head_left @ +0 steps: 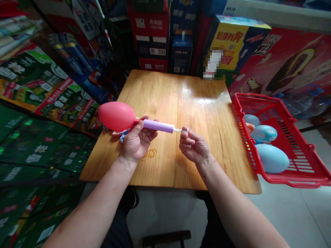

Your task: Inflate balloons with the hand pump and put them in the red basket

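A purple hand balloon pump [159, 126] lies level above the wooden table, between my two hands. My left hand [138, 139] grips its nozzle end, thumb and finger pinching the neck of a red balloon [116, 116] fitted there. The balloon is partly inflated and points left. My right hand [192, 144] is closed on the pump's white handle, with a short length of rod showing. Several yellow rubber bands [152, 153] lie on the table below my left hand. Some uninflated balloons [124, 135], blue and orange, are partly hidden behind that hand.
The wooden table [207, 120] is in front of me. At its right stands a red plastic basket [280, 100] holding blue balloons [272, 158]. Stacked green cartons [43, 148] crowd the left side. Boxes [152, 44] stand behind the table's far edge.
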Motion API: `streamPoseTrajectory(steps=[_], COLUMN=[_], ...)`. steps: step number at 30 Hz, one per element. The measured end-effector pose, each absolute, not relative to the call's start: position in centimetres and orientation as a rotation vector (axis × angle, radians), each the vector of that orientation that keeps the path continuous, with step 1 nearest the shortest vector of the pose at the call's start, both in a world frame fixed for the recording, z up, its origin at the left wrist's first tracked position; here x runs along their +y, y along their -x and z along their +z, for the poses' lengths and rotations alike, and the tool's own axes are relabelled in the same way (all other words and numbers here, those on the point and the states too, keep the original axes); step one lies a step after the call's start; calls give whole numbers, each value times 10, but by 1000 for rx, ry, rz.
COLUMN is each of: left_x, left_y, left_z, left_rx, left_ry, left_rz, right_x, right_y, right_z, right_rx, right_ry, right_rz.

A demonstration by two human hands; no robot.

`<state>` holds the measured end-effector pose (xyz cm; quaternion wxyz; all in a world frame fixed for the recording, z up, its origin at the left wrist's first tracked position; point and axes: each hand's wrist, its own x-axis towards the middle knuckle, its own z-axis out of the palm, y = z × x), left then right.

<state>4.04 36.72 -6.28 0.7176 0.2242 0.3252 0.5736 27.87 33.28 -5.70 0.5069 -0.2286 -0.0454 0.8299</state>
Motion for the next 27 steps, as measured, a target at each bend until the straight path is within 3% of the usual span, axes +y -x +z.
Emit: streamPoseTrajectory(steps=[27], left_x=[366], left_y=[-39], left_z=[-63], left_rx=[725], left_ry=[-524], left_rz=[1290], right_x=[334], right_y=[-289], right_z=[-56], right_rx=[-130], right_ry=[646], right_rz=[1933])
